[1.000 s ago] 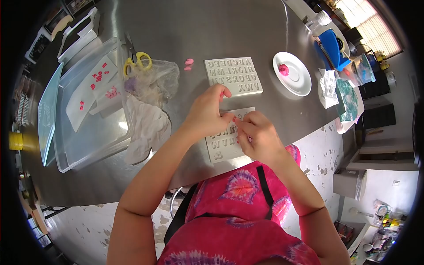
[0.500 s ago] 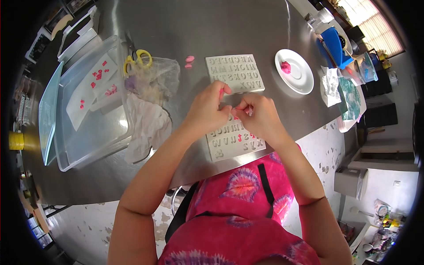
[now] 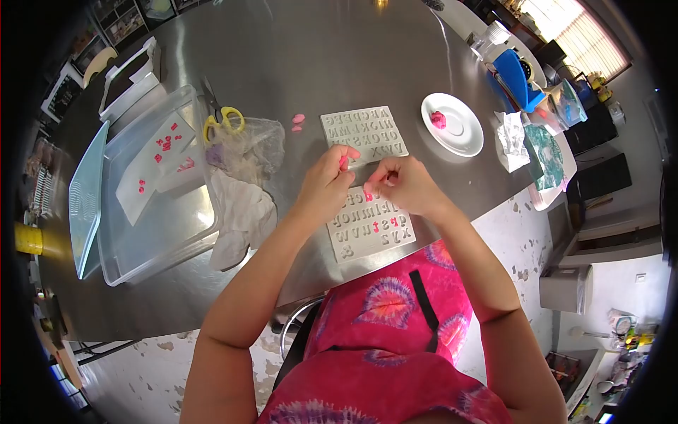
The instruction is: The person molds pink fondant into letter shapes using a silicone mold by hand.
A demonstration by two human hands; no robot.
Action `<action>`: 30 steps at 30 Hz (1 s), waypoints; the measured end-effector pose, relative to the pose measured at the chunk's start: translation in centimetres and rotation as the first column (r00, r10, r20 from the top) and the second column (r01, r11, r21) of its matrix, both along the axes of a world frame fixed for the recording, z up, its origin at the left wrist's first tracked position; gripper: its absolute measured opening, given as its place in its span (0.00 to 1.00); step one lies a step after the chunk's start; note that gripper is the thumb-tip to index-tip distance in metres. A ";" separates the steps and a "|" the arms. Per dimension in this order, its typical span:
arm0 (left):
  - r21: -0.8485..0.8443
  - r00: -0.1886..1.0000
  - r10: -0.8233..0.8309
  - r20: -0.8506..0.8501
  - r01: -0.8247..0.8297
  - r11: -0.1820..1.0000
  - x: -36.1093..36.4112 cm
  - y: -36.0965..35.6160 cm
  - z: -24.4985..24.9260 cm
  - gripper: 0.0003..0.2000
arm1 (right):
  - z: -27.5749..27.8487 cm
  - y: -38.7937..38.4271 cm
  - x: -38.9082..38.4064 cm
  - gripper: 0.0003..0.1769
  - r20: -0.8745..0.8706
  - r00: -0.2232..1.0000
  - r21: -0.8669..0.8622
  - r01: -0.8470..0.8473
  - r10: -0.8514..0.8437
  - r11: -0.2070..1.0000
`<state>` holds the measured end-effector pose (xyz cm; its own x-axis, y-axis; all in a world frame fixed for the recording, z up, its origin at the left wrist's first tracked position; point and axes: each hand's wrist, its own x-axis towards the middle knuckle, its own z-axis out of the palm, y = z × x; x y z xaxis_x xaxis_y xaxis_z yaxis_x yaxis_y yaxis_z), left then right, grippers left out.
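Observation:
Curled fingers of my left hand [image 3: 328, 178] hold a bit of pink paste [image 3: 344, 163] above the gap between two white letter moulds. My right hand [image 3: 406, 185] is pinched over the top of the lower mould [image 3: 353, 249]; what its fingertips hold, if anything, is too small to make out. Several cavities of that lower mould carry pink paste. The upper mould [image 3: 364, 133], with capital letters, lies just beyond my hands. A white saucer [image 3: 462, 134] to the right bears a pink lump [image 3: 438, 119].
Two pink pieces [image 3: 298, 121] lie left of the upper mould. Farther left are yellow-handled scissors [image 3: 224, 121], a plastic bag [image 3: 258, 145], a white cloth [image 3: 244, 212] and a clear tub [image 3: 157, 260] with pink letters on paper. Crumpled foil [image 3: 511, 141] and a blue holder [image 3: 517, 79] are at right.
My hands have drawn slightly apart, and the right fingertips are now over the lower mould. The whole view has shifted a little with the head.

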<state>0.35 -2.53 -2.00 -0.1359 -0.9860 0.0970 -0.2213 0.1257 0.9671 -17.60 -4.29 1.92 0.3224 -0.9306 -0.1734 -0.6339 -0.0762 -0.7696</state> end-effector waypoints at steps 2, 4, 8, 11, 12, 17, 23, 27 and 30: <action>0.007 0.998 0.017 -0.065 -0.016 1.000 -0.2 0.1 -0.2 0.13 | -0.6 0.3 0.3 0.07 -0.047 0.998 -0.119 -0.046 0.041 0.992; 0.022 0.998 0.013 -0.058 -0.012 1.000 -0.3 0.3 -0.2 0.13 | -1.0 0.5 0.8 0.08 -0.092 0.996 -0.237 -0.015 -0.008 0.971; -0.009 0.997 0.024 -0.078 -0.025 1.000 -0.3 -0.1 -0.8 0.14 | -0.5 0.8 0.6 0.08 -0.060 0.997 -0.161 0.046 -0.057 0.986; -0.026 0.997 0.026 -0.075 -0.028 0.999 -0.1 0.2 -0.6 0.14 | -0.7 0.9 0.1 0.08 -0.025 1.000 -0.143 -0.021 0.018 0.989; -0.021 0.997 0.027 -0.071 -0.028 0.999 -0.1 0.4 -0.6 0.14 | -0.6 1.0 0.0 0.08 -0.033 0.997 -0.194 -0.072 0.067 0.978; -0.007 0.996 0.044 -0.081 -0.044 0.999 -0.3 0.2 -0.2 0.14 | 0.5 0.3 0.1 0.08 -0.100 0.981 -0.225 -0.186 0.167 0.956; 0.004 0.991 0.036 -0.129 -0.036 0.999 -0.4 0.2 -0.3 0.14 | 0.5 -1.1 -0.3 0.07 -0.021 0.992 0.041 -0.124 0.124 0.992; 0.003 0.993 0.030 -0.117 -0.030 1.000 -0.3 0.0 -0.7 0.14 | 0.9 -0.1 -0.1 0.04 -0.123 0.966 -0.164 -0.245 0.227 0.956; 0.019 0.991 0.030 -0.131 -0.027 0.999 -0.3 -0.2 -0.8 0.14 | 0.5 0.1 0.2 0.03 -0.178 0.933 -0.337 -0.355 0.311 0.872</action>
<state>0.09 -2.76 -2.84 -0.0949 -0.9909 0.0955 -0.0951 0.1045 0.9900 -17.36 -4.15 2.37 0.6225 -0.7768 0.0955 -0.6039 -0.5543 -0.5727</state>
